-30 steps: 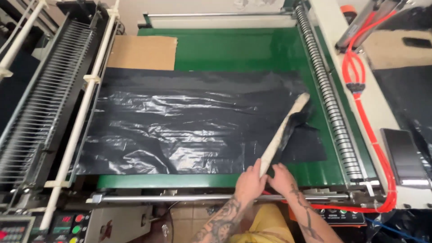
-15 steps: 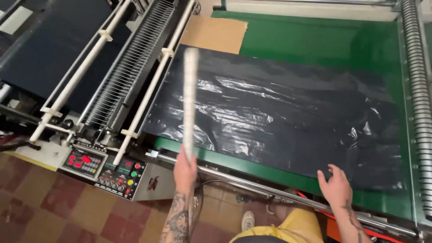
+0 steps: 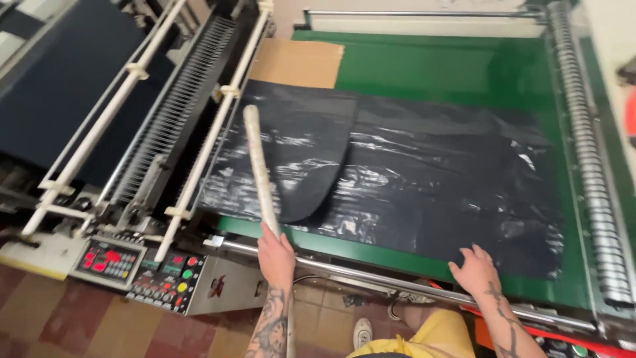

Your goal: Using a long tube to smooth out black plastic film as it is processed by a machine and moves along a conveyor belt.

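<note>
Lying flat on the green bench (image 3: 424, 63), black film (image 3: 424, 179) has one corner folded over. The left hand (image 3: 275, 252) grips a pale stick (image 3: 260, 166); right hand (image 3: 476, 268), fingers spread, presses the film's near edge. Below, tiled floor (image 3: 59, 318).

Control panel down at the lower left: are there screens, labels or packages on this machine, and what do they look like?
Left panel: grey slanted box at the machine's lower left corner, red lit display, small buttons.
Right panel: beside it, dark face, red displays, round red, green and yellow buttons.
Sticker: small red and dark mark on the grey plate right of the panels.
Cardboard: plain brown sheet at the far end of the green table, no print visible.
</note>
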